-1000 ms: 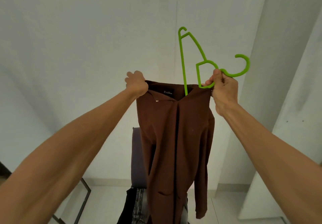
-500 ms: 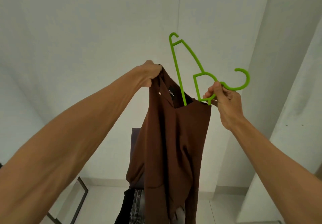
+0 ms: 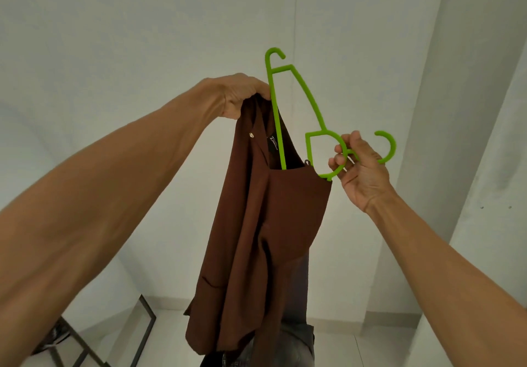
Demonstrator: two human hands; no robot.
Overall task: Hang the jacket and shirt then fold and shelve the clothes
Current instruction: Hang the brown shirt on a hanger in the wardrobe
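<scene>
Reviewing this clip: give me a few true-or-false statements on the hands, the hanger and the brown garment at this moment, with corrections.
1. The hanger is green. True.
2. The right hand holds the hanger near its hook. True.
3. The left hand is empty. False: it grips the brown garment at its top edge.
4. The whole hanger is inside the garment. False: one arm sticks up out of the neck opening.
5. The garment lies folded on a shelf. False: it hangs in the air from the hands.
</scene>
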